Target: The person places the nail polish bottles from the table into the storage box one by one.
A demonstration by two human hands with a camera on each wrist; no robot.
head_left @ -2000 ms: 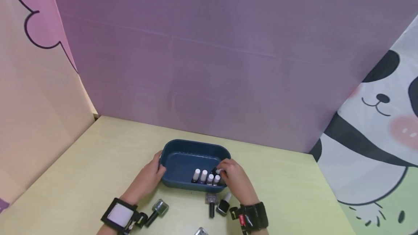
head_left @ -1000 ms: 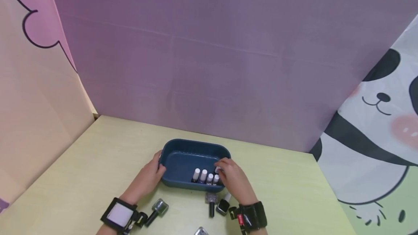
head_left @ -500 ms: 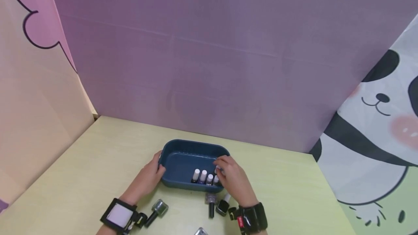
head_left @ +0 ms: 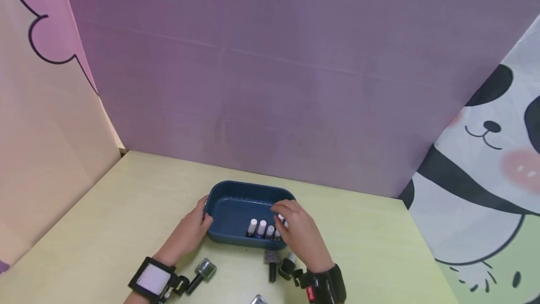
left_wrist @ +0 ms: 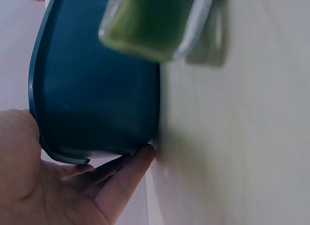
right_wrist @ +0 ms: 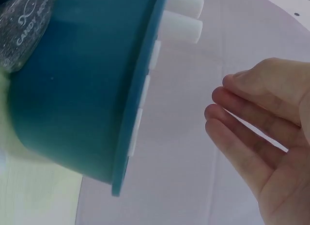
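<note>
Right hand (head_left: 297, 233) hovers loose-fingered, empty, over the bottles (head_left: 261, 228) — one bump topples them; left hand (head_left: 190, 231) flat against the tub (head_left: 236, 191).

— How was the light?
— Soft and even; the desk (head_left: 126, 210) was bright, with only faint shadows beside the tub (head_left: 236, 201).
— Any blur?
— The head view was sharp but bent at its edges. In the left wrist view a green bottle (left_wrist: 150, 22) was badly out of focus.
</note>
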